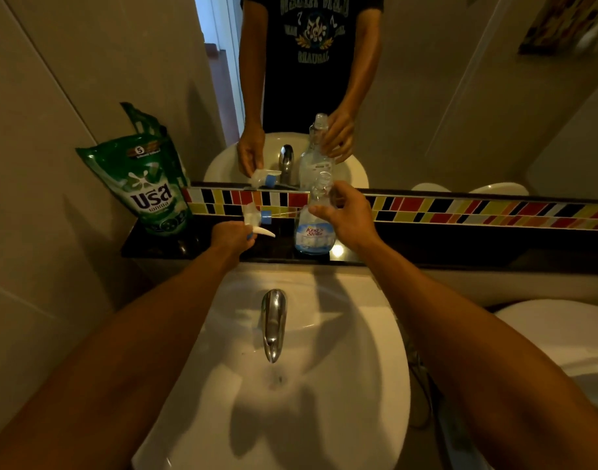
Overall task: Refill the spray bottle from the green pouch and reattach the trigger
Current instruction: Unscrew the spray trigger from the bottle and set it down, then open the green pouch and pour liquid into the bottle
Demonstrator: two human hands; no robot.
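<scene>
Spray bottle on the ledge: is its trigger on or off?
Off. The bottle stands with a bare neck, gripped by the right hand; the left hand holds the trigger.

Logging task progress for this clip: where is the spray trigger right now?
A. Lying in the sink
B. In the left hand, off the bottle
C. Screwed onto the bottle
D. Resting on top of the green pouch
B: the left hand holds the trigger above the shelf, apart from the bottle, which the right hand steadies by its open neck.
</scene>
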